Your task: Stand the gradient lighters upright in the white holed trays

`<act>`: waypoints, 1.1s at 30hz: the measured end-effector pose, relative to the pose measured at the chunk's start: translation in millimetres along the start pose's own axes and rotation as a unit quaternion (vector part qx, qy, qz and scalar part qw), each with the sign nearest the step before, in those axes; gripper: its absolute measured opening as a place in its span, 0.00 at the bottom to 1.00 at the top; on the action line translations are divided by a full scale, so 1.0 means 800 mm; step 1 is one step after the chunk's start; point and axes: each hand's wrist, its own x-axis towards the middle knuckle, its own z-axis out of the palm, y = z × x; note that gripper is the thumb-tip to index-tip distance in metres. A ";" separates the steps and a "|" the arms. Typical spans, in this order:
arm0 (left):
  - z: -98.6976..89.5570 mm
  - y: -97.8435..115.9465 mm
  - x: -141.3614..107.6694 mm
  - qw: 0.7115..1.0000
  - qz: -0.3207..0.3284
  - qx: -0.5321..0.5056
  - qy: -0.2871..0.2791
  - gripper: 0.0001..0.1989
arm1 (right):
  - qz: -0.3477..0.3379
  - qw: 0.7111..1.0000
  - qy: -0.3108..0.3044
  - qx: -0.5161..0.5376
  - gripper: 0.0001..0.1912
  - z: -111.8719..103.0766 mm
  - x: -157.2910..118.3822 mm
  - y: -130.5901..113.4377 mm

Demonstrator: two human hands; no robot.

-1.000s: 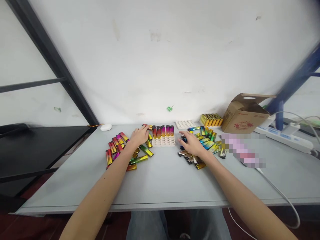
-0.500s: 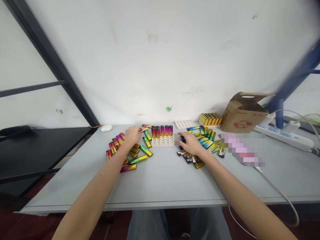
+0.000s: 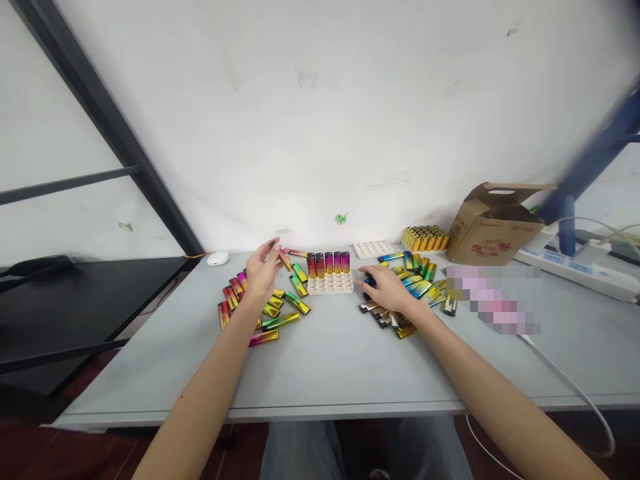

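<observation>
Your left grip (image 3: 261,273) pinches a lighter (image 3: 286,261)
Your right grip (image 3: 386,290) lies over piled lighters (image 3: 418,288), its hold impossible to tell

The lighters (image 3: 297,303) look glossy and metallic — the box (image 3: 485,241), matt cardboard.

No wording or number can be read. The box (image 3: 493,233) carries red print on its front panel: an emblem low on the panel, with smaller red marks above it, all too small and blurred to make out. On the box's left side stand small dark marks, equally illegible. Just right of the box, the power strip (image 3: 600,277) shows bluish patches along its top, too blurred to tell any lettering.
</observation>
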 end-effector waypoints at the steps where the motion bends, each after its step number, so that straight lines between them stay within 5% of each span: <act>1: 0.003 0.005 -0.004 0.999 -0.017 -0.039 -0.031 0.19 | -0.001 1.000 0.000 0.000 0.20 0.000 0.000 0.000; 5: 0.011 0.022 -0.023 0.983 -0.040 -0.118 -0.137 0.18 | 0.003 1.000 0.002 0.005 0.21 -0.001 -0.001 0.000; 15: 0.025 0.033 -0.045 0.921 -0.204 -0.216 -0.252 0.22 | -0.003 1.000 0.002 0.020 0.19 0.001 -0.003 -0.001; 17: 0.026 0.034 -0.047 0.914 -0.220 -0.224 -0.258 0.22 | 0.011 0.998 0.049 0.037 0.23 -0.002 -0.002 -0.001; 21: 0.027 0.036 -0.049 0.905 -0.236 -0.235 -0.266 0.20 | 0.116 0.961 0.247 0.049 0.26 -0.014 0.001 0.007; 23: 0.028 0.035 -0.050 0.901 -0.245 -0.239 -0.266 0.19 | 0.149 0.946 0.280 0.065 0.23 -0.018 0.003 0.014; 29: 0.038 0.028 -0.056 0.904 -0.257 -0.199 -0.276 0.16 | 0.035 0.987 0.134 0.075 0.16 -0.009 0.004 0.011; 33: 0.042 0.019 -0.061 0.913 -0.244 -0.162 -0.284 0.17 | -0.011 0.992 0.100 0.079 0.14 -0.010 0.002 -0.005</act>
